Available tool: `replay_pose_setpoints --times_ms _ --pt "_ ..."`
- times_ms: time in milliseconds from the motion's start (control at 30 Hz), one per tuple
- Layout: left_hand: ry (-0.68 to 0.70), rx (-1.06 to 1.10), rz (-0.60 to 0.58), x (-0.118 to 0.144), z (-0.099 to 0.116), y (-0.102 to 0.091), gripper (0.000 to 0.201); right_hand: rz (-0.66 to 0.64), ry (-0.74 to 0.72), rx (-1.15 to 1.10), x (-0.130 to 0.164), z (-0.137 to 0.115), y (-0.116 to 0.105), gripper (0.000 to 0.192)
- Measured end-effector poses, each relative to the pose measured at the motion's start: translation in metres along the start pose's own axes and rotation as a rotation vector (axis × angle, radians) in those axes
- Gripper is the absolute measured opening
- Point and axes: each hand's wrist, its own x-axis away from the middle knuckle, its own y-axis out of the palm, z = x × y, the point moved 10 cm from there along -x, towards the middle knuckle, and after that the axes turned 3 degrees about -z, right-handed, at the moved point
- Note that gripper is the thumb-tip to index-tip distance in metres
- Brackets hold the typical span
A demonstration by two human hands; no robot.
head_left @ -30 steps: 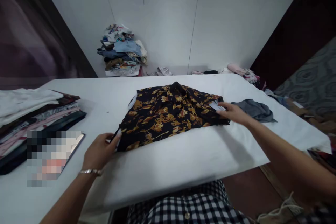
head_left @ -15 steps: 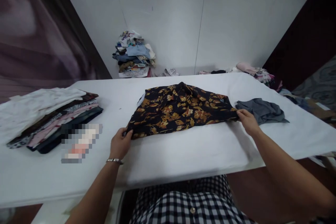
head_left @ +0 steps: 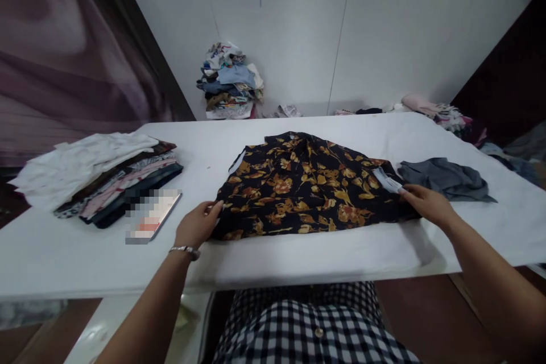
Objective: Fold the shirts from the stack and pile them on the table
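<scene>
Clearly, white tabletop [head_left: 298, 259] separates the floral garment [head_left: 294, 193] from the front edge [head_left: 319, 281].

Left hand [head_left: 198, 224] is well apart from right hand [head_left: 429, 206], both reach forward, backs mostly up, thumb and fingers together in a pinch. Left forearm [head_left: 149, 301] slants up from the view's bottom edge, left wrist [head_left: 185, 250] roughly straight, fingers bent; right forearm [head_left: 486, 264] comes in from lower right, fingers pointing inward. Both forearms are bare.
</scene>
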Motion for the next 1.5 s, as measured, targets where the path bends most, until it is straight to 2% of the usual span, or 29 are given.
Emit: replay_pose_setpoints --times_ms 67,167,233,300,400,433,500,567,733,833,900,1033,1100,1133,1200,1267,1333,1367,1433,1500 --pt "0.035 -0.046 0.033 -0.007 0.016 -0.001 0.054 -0.017 0.001 0.095 -0.007 -0.011 0.004 0.051" --pt "0.162 -0.086 -0.023 -0.016 0.043 0.016 0.044 -0.072 0.015 0.161 -0.017 -0.014 0.019 0.041" --pt "0.233 -0.099 -0.056 -0.017 0.053 0.026 0.032 -0.092 -0.012 0.108 -0.021 -0.013 0.028 0.025" --pt "0.274 -0.022 -0.019 -0.016 0.056 0.022 0.025 -0.048 -0.022 -0.037 -0.019 -0.008 0.028 0.015" --pt "0.221 0.237 0.088 -0.021 0.043 0.004 0.033 0.126 0.081 -0.332 -0.009 0.013 0.018 0.019" --pt "0.178 0.291 0.109 -0.025 0.037 0.001 0.036 0.147 0.114 -0.407 -0.006 0.018 0.019 0.021" --pt "0.094 0.286 0.115 -0.034 0.026 0.003 0.039 0.109 0.130 -0.478 -0.002 0.018 0.026 0.021" --pt "0.045 0.210 0.079 -0.041 0.020 0.011 0.042 0.059 0.103 -0.447 -0.002 0.012 0.031 0.019" --pt "0.055 0.114 -0.026 -0.036 0.018 0.029 0.062 0.089 0.065 -0.285 -0.008 0.006 0.024 0.023" --pt "0.126 0.074 0.022 -0.027 0.022 0.025 0.047 0.151 0.071 -0.193 -0.011 0.009 0.019 0.022" --pt "0.125 0.044 0.046 -0.026 0.020 0.025 0.040 0.183 0.048 -0.110 -0.012 0.010 0.020 0.024" --pt "0.086 -0.030 0.018 -0.029 0.011 0.029 0.043 0.127 -0.022 0.055 -0.013 0.011 0.034 0.035" --pt "0.139 -0.031 0.135 -0.025 0.016 0.014 0.044 0.168 -0.038 0.089 -0.008 0.010 0.030 0.043" --pt "0.195 -0.025 0.214 -0.019 0.023 0.005 0.043 0.216 -0.075 0.101 -0.003 0.003 0.024 0.046" --pt "0.355 -0.010 0.346 0.000 0.041 -0.007 0.042 0.337 -0.239 0.116 0.016 -0.026 0.013 0.047" --pt "0.555 -0.003 0.356 0.021 0.065 0.000 0.040 0.388 -0.487 0.108 0.041 -0.068 0.013 0.044" --pt "0.722 -0.047 0.256 0.039 0.088 0.023 0.041 0.280 -0.702 0.117 0.063 -0.106 0.034 0.041" --pt "0.758 -0.093 0.199 0.043 0.094 0.038 0.043 0.195 -0.765 0.144 0.070 -0.120 0.050 0.042" --pt "0.716 -0.197 0.112 0.041 0.095 0.063 0.049 0.060 -0.759 0.237 0.074 -0.129 0.080 0.047" --pt "0.615 -0.264 0.057 0.031 0.087 0.078 0.056 0.004 -0.644 0.323 0.067 -0.120 0.100 0.052"
